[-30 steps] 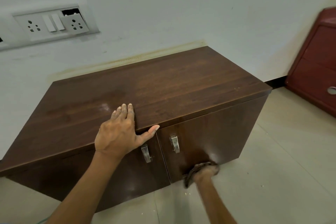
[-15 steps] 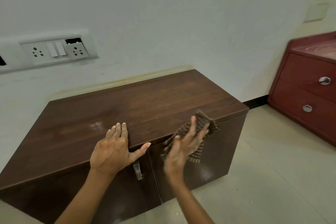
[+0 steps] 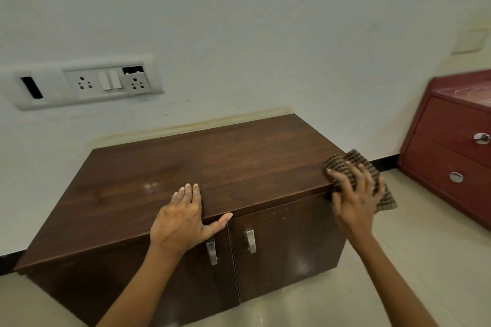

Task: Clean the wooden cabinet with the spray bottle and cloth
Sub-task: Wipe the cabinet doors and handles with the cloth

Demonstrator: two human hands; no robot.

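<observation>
Head view, one entry, as I read it from my station. Wooden cabinet [image 3: 212, 167]: low, dark, two doors with metal handles [image 3: 249, 240], set against a white wall on a tiled floor. Left hand [image 3: 183, 218]: flat on the cabinet top at the front edge, fingers pressed together, thumb spread over the lip, holding nothing; I judge it a brace. Right hand [image 3: 354, 194]: fingers spread, palm pressing the checked cloth [image 3: 358, 175] against the cabinet's front right corner, part of the cloth hanging off past the side. Spray bottle: not in view. Pale smear [image 3: 150, 186] on the top near the left hand. Red drawer unit [image 3: 457, 151] stands apart at the right. Step in hand, by my judgement: wiping the right corner and edge. Next move calls for drawing the cloth leftward across the top toward that smear, keeping even pressure.
</observation>
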